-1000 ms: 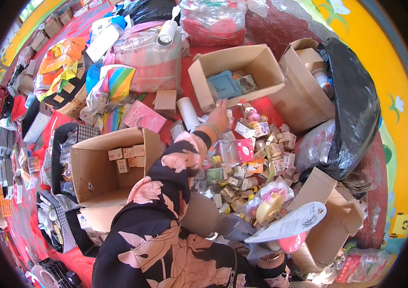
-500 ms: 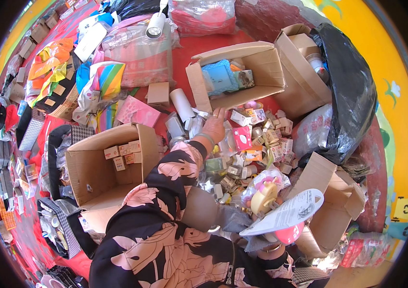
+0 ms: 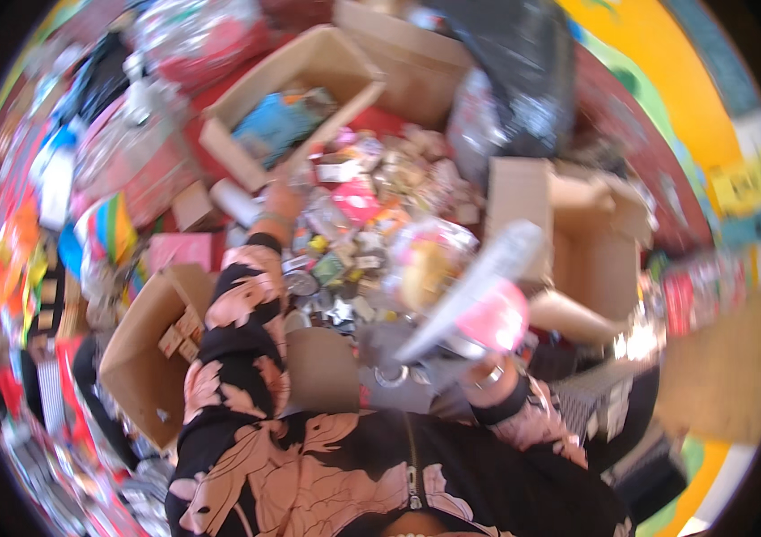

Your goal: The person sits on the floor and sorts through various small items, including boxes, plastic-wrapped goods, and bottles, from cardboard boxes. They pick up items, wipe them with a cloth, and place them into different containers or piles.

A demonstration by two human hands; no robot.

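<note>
My left hand (image 3: 283, 201) reaches out to the near rim of a cardboard box (image 3: 230, 148) that holds blue packets (image 3: 275, 125). Its fingers are smeared by motion, so I cannot make out whether they grip the rim. Low on the right, my right hand (image 3: 490, 365) is closed on a toy package, made of a pale card (image 3: 479, 285) with a round pink part (image 3: 497, 318). A cream-yellow toy (image 3: 422, 273) in clear plastic sits just beyond the card; whether it belongs to the package is unclear. The card hides most of my right fingers.
Between my arms spreads a heap of small boxes and jars (image 3: 398, 174). An open carton (image 3: 590, 259) stands at right, another carton (image 3: 143, 358) with small boxes at left. A black plastic bag (image 3: 523, 72) leans at the back, and wrapped bundles (image 3: 143, 166) lie far left.
My view has swung to the right, so the boxes and heap appear farther left and higher. My left hand stays by the box rim; my right still holds the toy package.
</note>
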